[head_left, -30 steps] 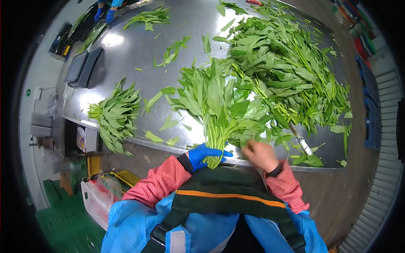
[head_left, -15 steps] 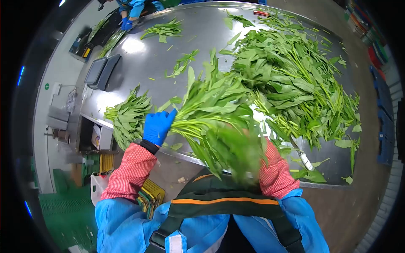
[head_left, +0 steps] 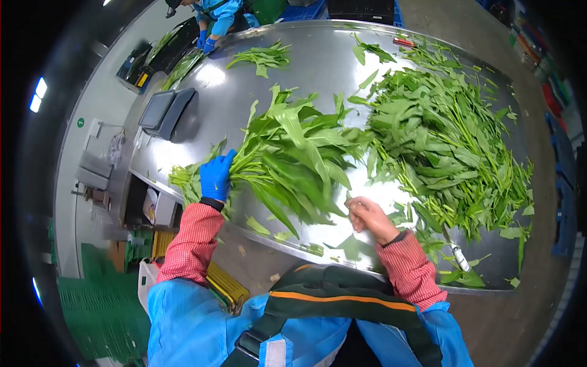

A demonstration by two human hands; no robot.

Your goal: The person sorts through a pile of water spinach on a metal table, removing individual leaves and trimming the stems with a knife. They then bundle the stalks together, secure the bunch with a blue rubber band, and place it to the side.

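At the near side of the table (head_left: 247, 235), the bare right hand (head_left: 367, 217) has its fingers curled, just beside the leaf tips; whether it grips anything I cannot tell. One white-handled knife (head_left: 460, 258) lies to its right, near the edge.

The left hand (head_left: 215, 177), in a blue glove, is clamped on the stems of one leafy bunch (head_left: 293, 153), well apart from the right hand. The bunch is over the middle of the near half: slender pale-green stems, long pointed leaves, glossy mid-green with some lighter faces, slightly blurred along the lower side. Its stem ends point left and its leaves fan rightward, so the long axis runs roughly across the table.

One second bunch (head_left: 183, 178) lies partly hidden behind the glove. One large heap (head_left: 440, 134) of the same greens covers the right side. Beyond are one dark device (head_left: 168, 115) at left, one small bunch (head_left: 264, 56), one red object (head_left: 403, 42) and a co-worker's two blue-gloved hands (head_left: 210, 46).
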